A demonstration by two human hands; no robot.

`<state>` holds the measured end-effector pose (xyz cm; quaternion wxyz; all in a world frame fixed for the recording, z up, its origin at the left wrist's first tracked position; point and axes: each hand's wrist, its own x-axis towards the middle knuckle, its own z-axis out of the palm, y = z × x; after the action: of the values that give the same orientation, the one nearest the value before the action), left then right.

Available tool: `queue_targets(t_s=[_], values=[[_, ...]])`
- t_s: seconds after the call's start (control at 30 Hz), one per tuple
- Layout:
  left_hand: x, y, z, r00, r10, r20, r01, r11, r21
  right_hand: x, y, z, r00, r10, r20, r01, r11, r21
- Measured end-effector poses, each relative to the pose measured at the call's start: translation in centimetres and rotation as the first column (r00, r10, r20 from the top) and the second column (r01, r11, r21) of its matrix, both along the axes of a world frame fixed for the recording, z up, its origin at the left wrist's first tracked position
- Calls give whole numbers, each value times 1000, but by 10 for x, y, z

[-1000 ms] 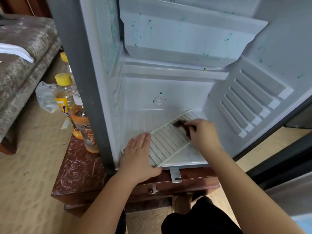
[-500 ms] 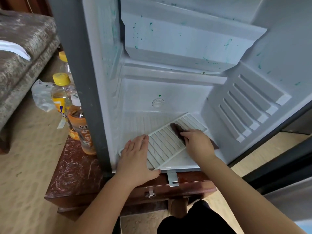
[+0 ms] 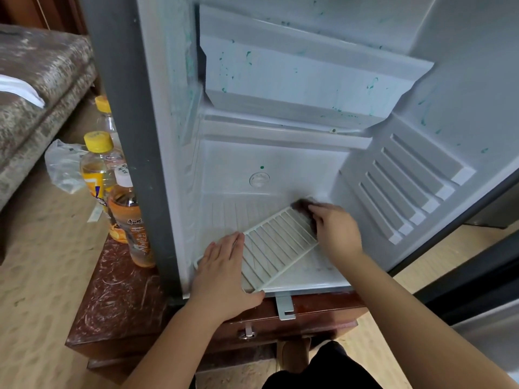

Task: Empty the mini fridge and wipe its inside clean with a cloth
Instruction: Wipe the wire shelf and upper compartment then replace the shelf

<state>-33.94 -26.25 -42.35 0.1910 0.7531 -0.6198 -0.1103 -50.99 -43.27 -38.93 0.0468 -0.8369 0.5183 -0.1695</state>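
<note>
Back toward the far end of the rack (image 3: 278,242) slides my right hand (image 3: 337,231), fingers curled around the soft cloth (image 3: 300,205). Inside the mini fridge (image 3: 280,158), my left hand (image 3: 224,268) presses flat, fingers straight, pinning the near corner; this light, stiff plastic likely skids otherwise.

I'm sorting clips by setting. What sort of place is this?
Probably a lived-in room at home or a guest room: a mini fridge stands on a low wooden cabinet, a patterned sofa or bed sits at the left, and drink bottles stand beside the fridge.
</note>
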Motion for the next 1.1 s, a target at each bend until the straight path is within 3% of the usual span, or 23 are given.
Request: queue_targets(t_s=[0.1, 0.37, 0.43, 0.57, 0.67, 0.73, 0.8, 0.9, 1.03, 1.1], values=[[1, -1, -2, 1000, 3, 6, -3, 1000, 7, 22, -19, -13, 1000, 21, 10, -21, 997, 71], [0, 0, 1, 1000, 6, 1, -6, 998, 67, -3, -11, -2, 949, -92, -303, 148, 975, 167], [-1, 1, 6, 1000, 1, 11, -2, 997, 76, -4, -1, 10, 967, -124, -225, 162, 974, 160], [-1, 3, 15, 999, -37, -5, 38, 989, 142, -8, 44, 37, 968, -136, 211, 115, 987, 108], [-6, 9, 30, 997, -71, -15, 72, 980, 186, -11, 88, 53, 949, -92, 301, 50, 988, 144], [-16, 17, 46, 995, -61, -83, 70, 991, 111, -14, 112, 68, 908, -92, 409, 22, 985, 173], [-30, 30, 65, 968, -28, -248, 25, 1000, -16, -17, 138, 84, 845, -94, 527, -5, 983, 183], [-49, 54, 96, 879, -10, -477, -56, 991, -124, -18, 174, 105, 874, -25, 485, -67, 983, 172], [-63, 89, 128, 739, 40, -673, -184, 972, -144, -27, 202, 129, 793, -88, 602, -85, 964, 253], [-71, 109, 143, 717, 63, -694, -225, 964, -145, -32, 220, 137, 836, -3, 548, -139, 966, 216]])
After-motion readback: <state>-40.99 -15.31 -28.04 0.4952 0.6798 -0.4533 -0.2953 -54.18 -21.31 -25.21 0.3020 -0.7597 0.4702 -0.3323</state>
